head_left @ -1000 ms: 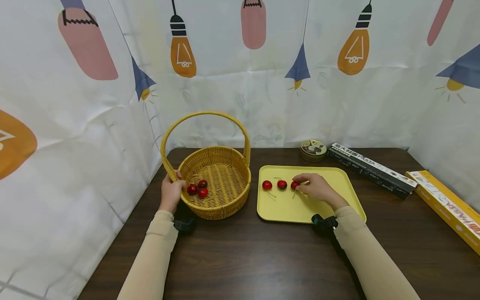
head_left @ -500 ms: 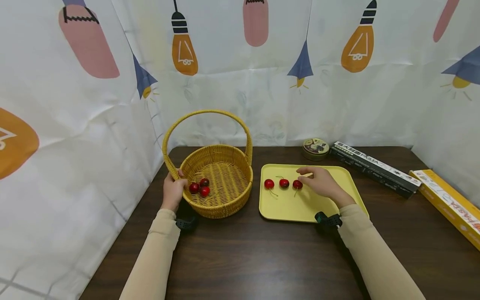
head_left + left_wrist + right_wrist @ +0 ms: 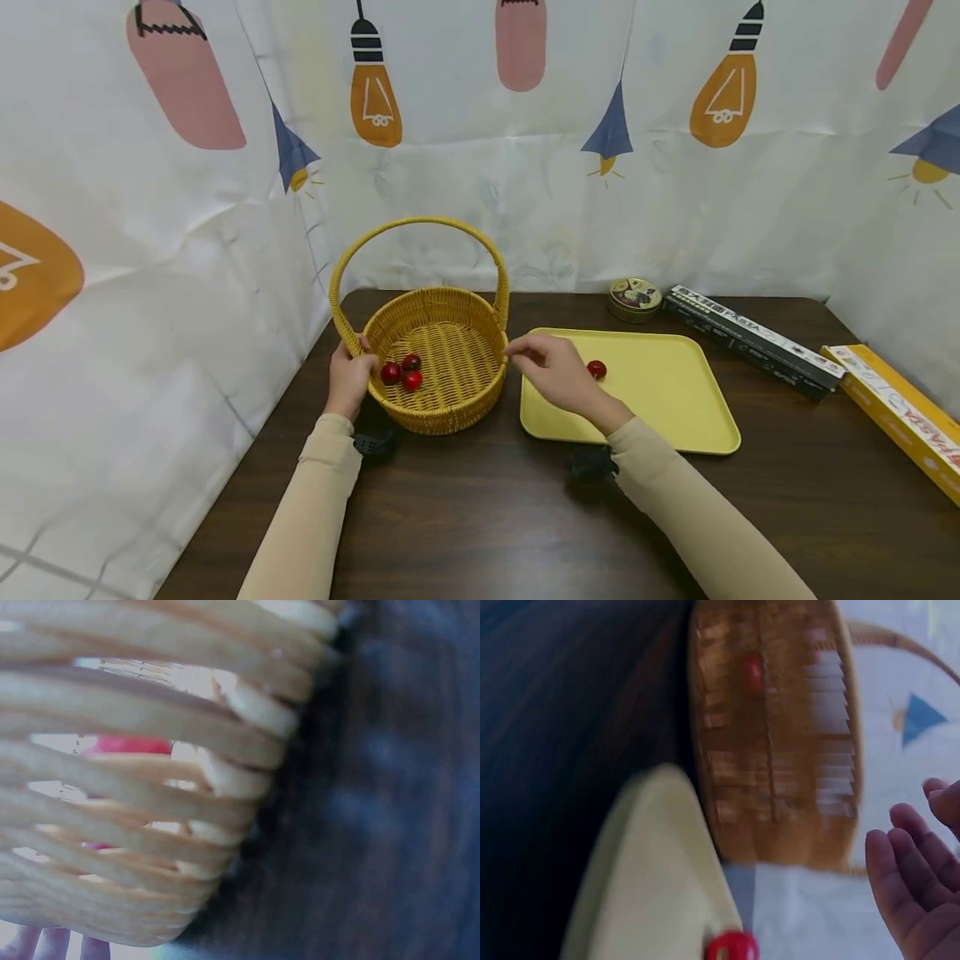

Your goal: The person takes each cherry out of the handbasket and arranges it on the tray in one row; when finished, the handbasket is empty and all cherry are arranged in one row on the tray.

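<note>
My left hand (image 3: pixel 349 382) grips the left rim of a yellow wicker basket (image 3: pixel 480 408), by the foot of its tall handle. Several fingertips show below the basket weave in the left wrist view. Inside the basket, at the left, lie three red cherries (image 3: pixel 411 380). My right hand (image 3: pixel 555 372) is over the left part of a yellow tray (image 3: pixel 660 400), fingertips by the basket's right rim. In the right wrist view its fingers are loosely bent, with nothing visible between them and the thumb. One cherry (image 3: pixel 597 369) shows on the tray; the hand covers the area left of it.
Behind the tray stands a round tin (image 3: pixel 634 298). A black pasta box (image 3: pixel 753 342) and a yellow pasta box (image 3: pixel 900 417) lie at the right of the dark wooden table (image 3: pixel 465 517). A printed curtain (image 3: pixel 450 183) hangs behind and at both sides.
My right hand let go of the rightmost tray cherry, lifted off, then moved left to the basket's right rim, covering the other two tray cherries. The left hand kept its hold on the basket.
</note>
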The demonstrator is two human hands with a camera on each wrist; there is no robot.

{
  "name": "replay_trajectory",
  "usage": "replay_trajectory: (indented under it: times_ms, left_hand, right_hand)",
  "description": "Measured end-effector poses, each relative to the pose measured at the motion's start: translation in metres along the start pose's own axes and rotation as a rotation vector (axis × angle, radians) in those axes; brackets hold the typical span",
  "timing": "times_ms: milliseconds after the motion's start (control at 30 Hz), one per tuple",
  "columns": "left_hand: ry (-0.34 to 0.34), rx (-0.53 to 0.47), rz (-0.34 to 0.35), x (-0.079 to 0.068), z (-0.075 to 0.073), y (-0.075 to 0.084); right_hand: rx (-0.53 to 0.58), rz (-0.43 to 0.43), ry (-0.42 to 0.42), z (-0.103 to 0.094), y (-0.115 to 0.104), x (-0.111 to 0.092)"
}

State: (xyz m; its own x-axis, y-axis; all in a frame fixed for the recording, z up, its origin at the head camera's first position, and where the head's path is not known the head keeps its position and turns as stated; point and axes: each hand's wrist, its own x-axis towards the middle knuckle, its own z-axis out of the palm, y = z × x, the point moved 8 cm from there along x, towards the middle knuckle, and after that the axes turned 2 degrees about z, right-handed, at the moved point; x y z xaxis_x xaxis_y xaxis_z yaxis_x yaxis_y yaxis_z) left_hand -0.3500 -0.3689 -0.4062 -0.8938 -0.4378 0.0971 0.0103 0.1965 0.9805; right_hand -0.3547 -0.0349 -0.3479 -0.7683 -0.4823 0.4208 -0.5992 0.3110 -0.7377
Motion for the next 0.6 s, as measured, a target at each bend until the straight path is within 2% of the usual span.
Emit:
replay_trajectory:
  times_ms: [133,233,400,600]
  left_hand:
    - [-0.002,0.005,0.011,-0.001,0.001,0.002]
    - [-0.003,0.008,0.015,-0.002,0.001,0.003]
    - [0.000,0.003,0.008,-0.002,0.002,0.003]
    - [0.003,-0.004,0.011,-0.002,0.002,0.002]
  right_hand:
    - [-0.025,-0.077,-0.084,0.037,-0.022,0.017]
    - [-0.059,-0.094,-0.144,0.061,-0.034,0.029]
    - [-0.094,-0.035,-0.224,0.090,-0.037,0.044]
    - [-0.037,0.094,-0.264,0.104,-0.028,0.061]
